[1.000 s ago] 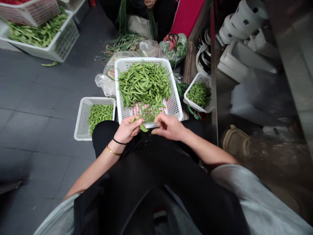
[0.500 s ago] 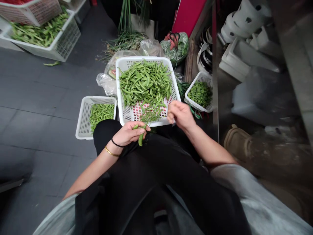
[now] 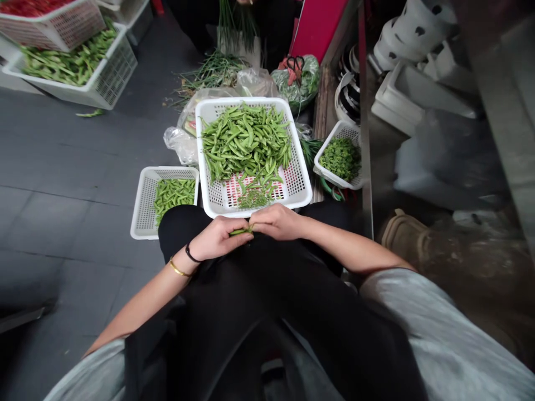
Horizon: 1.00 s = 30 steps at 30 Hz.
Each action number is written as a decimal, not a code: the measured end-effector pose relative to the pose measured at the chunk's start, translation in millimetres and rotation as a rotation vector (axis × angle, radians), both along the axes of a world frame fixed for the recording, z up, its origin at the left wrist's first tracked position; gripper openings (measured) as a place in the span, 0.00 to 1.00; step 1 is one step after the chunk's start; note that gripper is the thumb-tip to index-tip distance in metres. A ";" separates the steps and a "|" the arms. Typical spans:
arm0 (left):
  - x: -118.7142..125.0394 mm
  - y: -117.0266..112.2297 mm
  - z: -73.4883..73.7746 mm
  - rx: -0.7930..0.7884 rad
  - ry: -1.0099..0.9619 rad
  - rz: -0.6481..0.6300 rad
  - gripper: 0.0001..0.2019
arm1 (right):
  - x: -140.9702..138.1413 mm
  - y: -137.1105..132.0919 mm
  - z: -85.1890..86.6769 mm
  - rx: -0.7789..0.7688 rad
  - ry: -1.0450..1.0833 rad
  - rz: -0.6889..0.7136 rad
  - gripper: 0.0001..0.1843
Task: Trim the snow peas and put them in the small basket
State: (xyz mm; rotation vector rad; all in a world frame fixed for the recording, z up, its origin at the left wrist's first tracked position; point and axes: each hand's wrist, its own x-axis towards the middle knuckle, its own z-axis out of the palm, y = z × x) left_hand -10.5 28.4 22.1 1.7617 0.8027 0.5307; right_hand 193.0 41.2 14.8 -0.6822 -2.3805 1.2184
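Over my lap, my left hand (image 3: 217, 236) and my right hand (image 3: 276, 221) meet, both pinched closed on one green pea pod (image 3: 241, 230). Only a short piece of the pod shows between the fingers. Just beyond my knees stands a large white basket (image 3: 301, 189) heaped with green pea pods (image 3: 244, 139), with small green trimmings near its front edge. My left wrist wears a black band and a gold bangle.
A smaller white basket (image 3: 142, 206) with pods sits on the floor at left. Another small basket (image 3: 324, 167) of green scraps is at right. Far left are stacked baskets (image 3: 108, 83) of green beans. A person with green stalks sits beyond, beside plastic bags (image 3: 181, 142).
My right hand swung out to the right toward the scrap basket, then came back to meet my left hand. The pod in my left hand is now held by both hands.
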 end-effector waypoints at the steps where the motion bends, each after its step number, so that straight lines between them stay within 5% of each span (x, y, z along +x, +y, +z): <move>1: 0.6 -1.8 3.3 0.082 -0.021 0.025 0.09 | -2.6 -1.5 -3.3 -0.183 0.129 -0.070 0.14; 4: 5.4 -5.7 3.1 0.190 -0.080 0.173 0.09 | -12.7 -8.0 -14.8 -0.615 0.469 -0.306 0.14; 6: 7.3 -4.0 -3.8 0.172 -0.159 0.395 0.08 | -15.3 -10.2 -21.1 -0.710 0.559 -0.406 0.14; 10: -9.0 15.9 -16.1 0.089 -0.558 0.976 0.09 | -0.1 -1.1 -23.8 -0.622 0.410 -0.505 0.16; 12: -25.1 29.1 -16.6 0.026 -0.739 1.092 0.09 | 11.0 11.2 -21.5 -0.459 0.252 -0.471 0.16; 17: -41.3 41.9 -14.9 -0.653 -0.869 0.884 0.09 | 14.7 65.5 -29.7 -0.107 -0.364 -0.137 0.15; 20: -27.9 37.6 -19.8 -0.817 -0.862 0.768 0.14 | 3.7 104.9 -56.3 0.115 -0.724 -0.362 0.16; 22: -19.1 34.1 -24.1 -0.880 -0.837 0.675 0.18 | -1.7 126.2 -77.0 0.189 -0.900 -0.379 0.16; 26: -14.3 30.7 -31.5 -0.945 -0.736 0.592 0.11 | 3.5 142.2 -94.8 0.211 -0.937 -0.355 0.15; 30: -7.0 31.7 -40.1 -0.905 -0.608 0.661 0.13 | 19.0 105.0 -71.7 0.300 -0.707 -0.380 0.11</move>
